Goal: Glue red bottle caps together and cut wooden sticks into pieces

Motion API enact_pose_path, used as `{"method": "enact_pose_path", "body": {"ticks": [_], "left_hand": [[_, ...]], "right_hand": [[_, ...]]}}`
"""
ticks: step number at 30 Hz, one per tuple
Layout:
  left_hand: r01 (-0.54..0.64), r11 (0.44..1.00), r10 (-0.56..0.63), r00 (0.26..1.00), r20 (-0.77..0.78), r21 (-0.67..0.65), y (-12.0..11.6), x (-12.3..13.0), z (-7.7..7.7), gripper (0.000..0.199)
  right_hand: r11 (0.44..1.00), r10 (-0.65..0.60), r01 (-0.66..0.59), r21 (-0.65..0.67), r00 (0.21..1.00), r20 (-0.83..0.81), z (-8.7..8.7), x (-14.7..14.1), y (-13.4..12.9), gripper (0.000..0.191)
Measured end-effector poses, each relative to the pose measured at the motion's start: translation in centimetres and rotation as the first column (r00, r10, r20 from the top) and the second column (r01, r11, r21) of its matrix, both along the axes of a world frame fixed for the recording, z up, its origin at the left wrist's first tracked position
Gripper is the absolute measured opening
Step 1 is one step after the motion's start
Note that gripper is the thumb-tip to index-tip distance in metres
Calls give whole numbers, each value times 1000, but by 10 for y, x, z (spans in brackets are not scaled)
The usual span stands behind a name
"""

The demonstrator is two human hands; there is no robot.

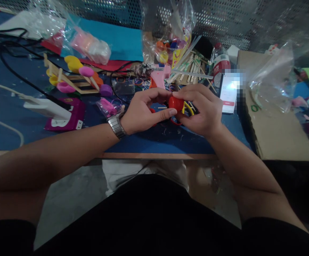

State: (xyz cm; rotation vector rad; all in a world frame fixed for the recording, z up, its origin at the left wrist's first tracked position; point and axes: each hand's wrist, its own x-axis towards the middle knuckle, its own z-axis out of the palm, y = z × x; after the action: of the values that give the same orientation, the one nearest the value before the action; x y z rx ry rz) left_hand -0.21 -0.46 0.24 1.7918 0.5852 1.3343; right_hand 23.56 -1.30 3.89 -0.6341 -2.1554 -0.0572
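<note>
A small red rounded plastic piece (176,104), shaped like a little cup, is held between both hands above the table. My left hand (144,110), wearing a metal watch (116,126), presses its thumb on the near side of the piece. My right hand (204,110) grips it from the other side with bent fingers. Under my hands, partly hidden, lie red-handled scissors (176,122) and something yellow and curved (188,108). Just beyond stands a pink glue gun (160,75).
Left of my hands is a wooden-stick model (74,80) with coloured plastic pieces. A purple power socket (65,115) with cables stands nearer. Wooden sticks (193,67), a bottle (220,64) and a lit phone (228,94) lie right, beside cardboard (282,135).
</note>
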Motion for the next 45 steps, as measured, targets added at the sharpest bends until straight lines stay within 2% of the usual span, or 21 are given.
{"method": "enact_pose_path", "body": {"ticks": [5, 11, 16, 18, 22, 24, 26, 30, 36, 39, 43, 45], "left_hand": [[25, 1000, -24, 999, 39, -10, 0, 1, 2, 42], [1, 1000, -1, 1000, 21, -22, -1, 0, 3, 42], [-21, 999, 21, 1000, -17, -28, -2, -1, 5, 48], [-16, 1000, 16, 1000, -15, -26, -2, -1, 5, 51], [-9, 1000, 9, 1000, -20, -13, -1, -1, 4, 53], [-10, 1000, 9, 1000, -27, -11, -1, -1, 4, 54], [-8, 1000, 8, 1000, -30, -10, -1, -1, 4, 56], [-17, 1000, 17, 999, -48, -15, 0, -2, 2, 56], [-21, 999, 20, 999, -45, -24, 2, -3, 0, 55], [-23, 999, 22, 999, -45, -27, 1, -2, 2, 53], [-52, 998, 51, 998, -34, -40, -1, 1, 3, 54], [-64, 998, 63, 998, -27, -29, 0, 2, 3, 52]], "right_hand": [[1000, 12, -12, 12, 1000, -19, 3, 0, -1, 39], [983, -21, 26, -180, 999, 32, 5, 4, -5, 31], [994, 18, -17, -106, 1000, 14, 4, 6, -5, 35], [996, -2, 5, -93, 999, 35, 4, 7, -6, 36], [985, -80, 94, -143, 992, 102, 5, 9, -7, 40], [982, -79, 96, -163, 991, 107, 5, 10, -7, 41], [989, -54, 65, -133, 995, 87, 5, 9, -6, 41], [998, 28, -28, 48, 1000, -6, 4, 6, -2, 42], [986, 94, -87, 144, 995, -37, 1, 6, 5, 43], [985, 70, -62, 159, 997, -43, 2, 5, 4, 42], [995, 10, -5, 98, 999, -48, 5, 2, 2, 40], [992, 23, -14, 123, 997, -69, 6, 0, 4, 39]]}}
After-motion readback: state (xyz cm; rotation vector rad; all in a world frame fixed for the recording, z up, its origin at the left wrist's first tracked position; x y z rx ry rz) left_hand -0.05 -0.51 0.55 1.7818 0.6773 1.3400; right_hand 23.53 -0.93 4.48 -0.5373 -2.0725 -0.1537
